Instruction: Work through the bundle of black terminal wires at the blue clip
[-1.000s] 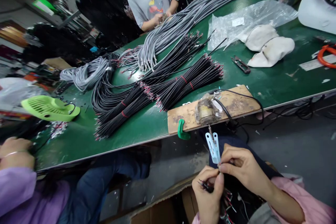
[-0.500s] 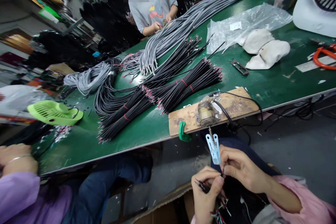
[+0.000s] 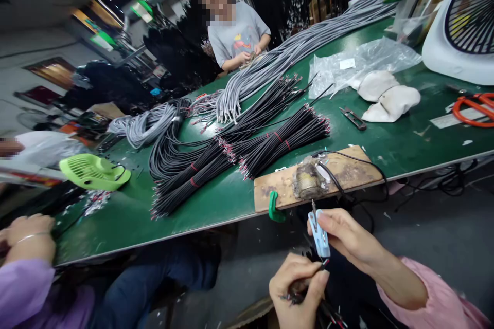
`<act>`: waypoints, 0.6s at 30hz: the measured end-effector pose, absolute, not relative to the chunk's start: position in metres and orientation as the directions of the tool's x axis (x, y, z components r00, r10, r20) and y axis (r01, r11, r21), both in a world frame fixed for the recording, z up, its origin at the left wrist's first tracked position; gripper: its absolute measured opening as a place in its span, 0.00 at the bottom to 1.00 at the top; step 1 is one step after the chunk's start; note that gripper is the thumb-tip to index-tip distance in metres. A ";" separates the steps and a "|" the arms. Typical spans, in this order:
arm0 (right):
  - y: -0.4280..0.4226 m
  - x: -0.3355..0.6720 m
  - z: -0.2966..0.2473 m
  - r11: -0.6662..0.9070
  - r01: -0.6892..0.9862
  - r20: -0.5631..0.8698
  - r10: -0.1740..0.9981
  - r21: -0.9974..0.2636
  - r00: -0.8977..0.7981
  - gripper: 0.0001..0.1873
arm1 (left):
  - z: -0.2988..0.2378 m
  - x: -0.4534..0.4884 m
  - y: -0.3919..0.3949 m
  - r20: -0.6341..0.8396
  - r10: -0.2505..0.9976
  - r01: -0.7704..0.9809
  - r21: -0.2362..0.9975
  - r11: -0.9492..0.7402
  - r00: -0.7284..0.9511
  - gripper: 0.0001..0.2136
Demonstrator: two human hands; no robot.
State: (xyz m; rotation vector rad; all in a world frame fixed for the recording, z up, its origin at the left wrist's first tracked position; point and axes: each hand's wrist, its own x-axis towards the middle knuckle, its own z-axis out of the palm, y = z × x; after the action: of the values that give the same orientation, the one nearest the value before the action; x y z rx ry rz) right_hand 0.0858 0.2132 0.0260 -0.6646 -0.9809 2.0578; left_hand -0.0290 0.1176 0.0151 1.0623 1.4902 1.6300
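My left hand (image 3: 293,285) is closed around thin black cables (image 3: 332,316) with stripped, coloured wire ends. One cable end pokes up between its thumb and forefinger, close below the jaws of a light-blue clothespin (image 3: 323,247). The clothespin sits on a thin metal shaft (image 3: 314,207) that comes out of a motor-like cylinder (image 3: 307,181). My right hand (image 3: 349,234) has its thumb and fingers closed on the clothespin's handles. Whether the jaws touch the wire, I cannot tell. The cylinder is fixed to a wooden board (image 3: 357,164) at the table's edge.
A green clamp (image 3: 275,208) grips the board on the green table (image 3: 227,200). Behind lie bundled black cables (image 3: 285,141), grey cables (image 3: 278,64), snips (image 3: 353,118), orange-handled scissors (image 3: 463,113) and a white fan (image 3: 436,51). Co-workers sit across and to the left.
My right hand has gone from the wire end at my left fingers up to the clothespin and closed on it. The left hand keeps the cables, slightly lower. The camera view has shifted.
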 end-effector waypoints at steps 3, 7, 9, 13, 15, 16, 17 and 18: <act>0.210 0.085 0.021 -0.482 -0.471 -0.123 0.783 -0.739 -0.610 0.26 | 0.008 -0.022 0.121 0.070 0.889 -0.039 0.994 -0.098 -0.453 0.06; 0.205 0.087 0.011 -0.570 -0.510 -0.153 0.749 -0.645 -0.644 0.26 | 0.005 -0.020 0.122 0.034 0.900 -0.070 0.995 -0.071 -0.434 0.09; 0.204 0.089 0.004 -0.598 -0.533 -0.184 0.750 -0.599 -0.635 0.26 | 0.009 -0.020 0.122 0.031 0.904 -0.057 0.997 -0.061 -0.426 0.10; 0.204 0.102 -0.011 -0.571 -0.531 -0.196 0.774 -0.626 -0.602 0.25 | 0.019 -0.022 0.121 0.044 0.903 -0.021 0.998 -0.058 -0.427 0.08; 0.203 0.113 -0.017 -0.511 -0.471 -0.201 0.801 -0.719 -0.564 0.23 | 0.020 -0.021 0.118 0.039 0.902 -0.007 0.999 -0.047 -0.430 0.07; 0.203 0.119 -0.019 -0.468 -0.421 -0.202 0.819 -0.777 -0.537 0.21 | 0.017 -0.021 0.115 0.029 0.905 -0.003 0.999 -0.033 -0.424 0.09; 0.203 0.123 -0.021 -0.419 -0.358 -0.199 0.835 -0.835 -0.513 0.19 | 0.014 -0.020 0.112 -0.003 0.911 -0.013 1.000 -0.003 -0.413 0.11; 0.202 0.126 -0.022 -0.369 -0.289 -0.191 0.847 -0.884 -0.497 0.17 | 0.008 -0.018 0.109 -0.060 0.911 -0.036 0.998 0.050 -0.408 0.14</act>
State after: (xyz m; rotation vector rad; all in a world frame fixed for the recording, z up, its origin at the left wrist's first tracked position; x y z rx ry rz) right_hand 0.1264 0.2024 -0.0221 -0.8531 -1.0711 1.9379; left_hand -0.0183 0.1089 0.0082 0.9189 1.5173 1.4778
